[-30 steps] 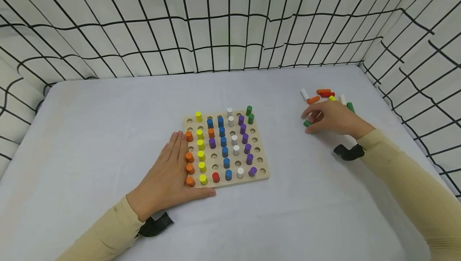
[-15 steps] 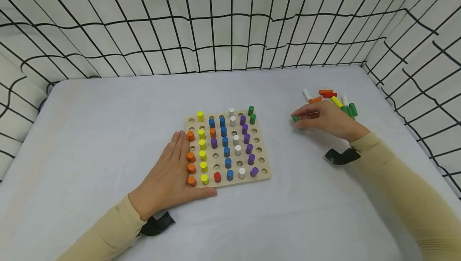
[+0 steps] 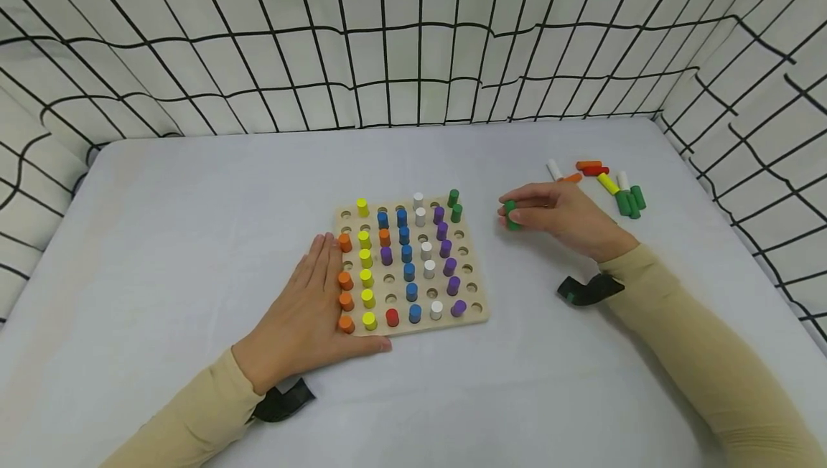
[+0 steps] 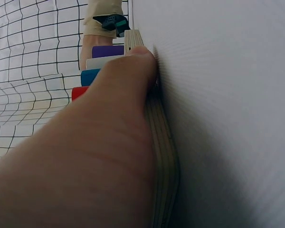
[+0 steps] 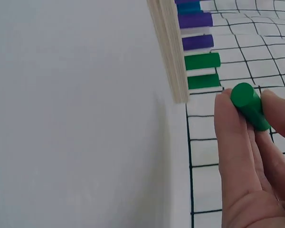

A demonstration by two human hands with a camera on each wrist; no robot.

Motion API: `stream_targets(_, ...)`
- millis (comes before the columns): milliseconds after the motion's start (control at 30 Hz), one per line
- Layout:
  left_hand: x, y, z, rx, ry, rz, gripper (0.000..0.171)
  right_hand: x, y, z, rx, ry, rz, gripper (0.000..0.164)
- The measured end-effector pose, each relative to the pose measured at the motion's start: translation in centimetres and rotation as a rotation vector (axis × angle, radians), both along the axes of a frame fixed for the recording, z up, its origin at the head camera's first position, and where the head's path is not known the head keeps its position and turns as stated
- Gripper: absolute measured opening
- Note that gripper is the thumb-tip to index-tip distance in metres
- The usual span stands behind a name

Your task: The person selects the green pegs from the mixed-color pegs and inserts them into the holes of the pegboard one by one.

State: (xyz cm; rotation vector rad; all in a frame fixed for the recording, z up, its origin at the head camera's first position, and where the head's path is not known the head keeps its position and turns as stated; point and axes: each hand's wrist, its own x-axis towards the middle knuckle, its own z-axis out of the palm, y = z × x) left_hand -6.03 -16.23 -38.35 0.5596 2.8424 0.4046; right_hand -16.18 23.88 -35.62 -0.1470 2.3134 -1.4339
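Note:
A square wooden pegboard (image 3: 476,316) lies on the white cloth, its holes partly filled with coloured pegs. My left hand (image 3: 304,310) rests along its left edge with straight fingers, thumb against the near edge. To the right of the board, my right hand (image 3: 562,217) pinches a green peg (image 3: 512,215) between thumb and fingers, the peg roughly upright. In the right wrist view the same green peg (image 5: 249,105) shows its round end. Two green pegs (image 3: 456,212) stand at the board's far right corner, and the right column's nearer holes are bare.
Loose pegs lie at the back right: a yellow peg (image 3: 607,183), a red peg (image 3: 596,171), several green pegs (image 3: 623,202), plus white and orange ones. A black wire grid (image 3: 400,59) fences the table's far and right sides.
My right hand has moved left from the loose pegs toward the board, carrying the green peg, which has turned more upright. My left hand keeps its place at the board.

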Motion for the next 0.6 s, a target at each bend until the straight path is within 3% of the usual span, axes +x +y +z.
stream_targets(233, 0.0, 0.0, 0.0, 0.001, 0.0, -0.007, 0.149, 0.3, -1.4, -0.4, -0.212, -0.04, -0.021, 0.043)
stream_targets(400, 0.0, 0.0, -0.1, -0.003, 0.012, -0.014, 0.148, 0.5, -2.6, -0.8, -0.311, -0.01, 0.019, 0.04)
stream_targets(600, -0.1, 0.0, -0.1, -0.011, 0.02, -0.025, 0.147, 0.6, -3.8, -1.3, -0.37, -0.017, 0.001, 0.04)
